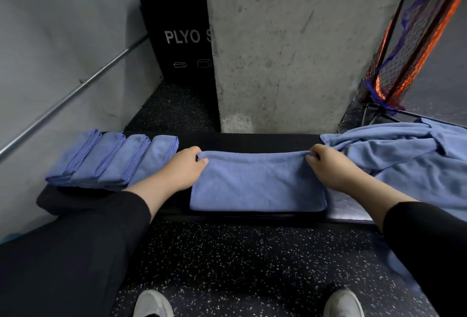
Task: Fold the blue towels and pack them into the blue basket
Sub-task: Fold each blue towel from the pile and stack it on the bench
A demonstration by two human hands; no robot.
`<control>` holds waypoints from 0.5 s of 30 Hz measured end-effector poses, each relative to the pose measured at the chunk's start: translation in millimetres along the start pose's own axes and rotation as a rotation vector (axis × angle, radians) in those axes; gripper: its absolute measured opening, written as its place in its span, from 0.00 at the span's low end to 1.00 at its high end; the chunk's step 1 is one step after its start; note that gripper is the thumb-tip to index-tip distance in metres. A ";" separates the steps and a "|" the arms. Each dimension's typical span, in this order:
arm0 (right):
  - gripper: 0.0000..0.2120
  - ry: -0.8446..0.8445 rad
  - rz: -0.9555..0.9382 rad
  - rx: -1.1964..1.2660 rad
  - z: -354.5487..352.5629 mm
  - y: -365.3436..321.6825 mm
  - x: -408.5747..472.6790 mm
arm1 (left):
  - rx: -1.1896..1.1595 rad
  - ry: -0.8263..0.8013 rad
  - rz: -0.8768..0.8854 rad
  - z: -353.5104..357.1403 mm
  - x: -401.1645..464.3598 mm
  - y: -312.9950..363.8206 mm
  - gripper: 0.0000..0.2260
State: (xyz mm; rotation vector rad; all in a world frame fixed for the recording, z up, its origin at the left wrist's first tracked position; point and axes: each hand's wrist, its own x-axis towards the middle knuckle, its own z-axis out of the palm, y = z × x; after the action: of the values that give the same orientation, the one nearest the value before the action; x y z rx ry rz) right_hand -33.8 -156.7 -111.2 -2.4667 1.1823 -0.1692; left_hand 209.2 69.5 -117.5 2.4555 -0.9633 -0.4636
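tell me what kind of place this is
Most likely a gym. A black box printed "PLYO" stands in the corner, the black rubber floor with white flecks is typical gym flooring, and both hands fold a blue microfibre towel on a black padded bench.

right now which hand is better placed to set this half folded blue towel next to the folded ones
Left. The left hand pinches the blue cloth towel's far-left corner, right beside the row of four folded blue towels. The right hand sits by the unfolded heap.
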 end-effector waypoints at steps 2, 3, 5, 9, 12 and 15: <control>0.12 0.050 0.005 -0.057 6.4 -1.0 10.7 | 0.041 0.031 -0.024 3.4 12.0 1.8 0.12; 0.12 0.071 0.007 -0.086 9.3 -0.5 15.9 | 0.072 0.048 -0.032 5.5 17.1 1.4 0.12; 0.11 0.097 0.001 -0.134 15.1 -0.6 24.1 | 0.121 0.101 -0.045 9.2 24.8 -2.1 0.11; 0.11 0.169 -0.093 -0.292 23.6 -4.0 24.4 | 0.351 0.215 0.073 11.7 22.9 -4.8 0.17; 0.15 0.231 -0.173 -0.331 20.2 -15.0 15.3 | 0.431 0.262 0.344 16.7 15.2 2.0 0.20; 0.14 0.131 -0.261 -0.301 21.5 -34.5 -1.2 | 0.471 0.058 0.509 26.7 6.0 4.7 0.23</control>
State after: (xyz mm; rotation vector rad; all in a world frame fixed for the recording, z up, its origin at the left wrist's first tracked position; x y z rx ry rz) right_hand -3.8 -129.9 -116.9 -2.9119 0.9919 -0.2446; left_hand 198.4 54.4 -138.2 2.4470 -1.7654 0.0145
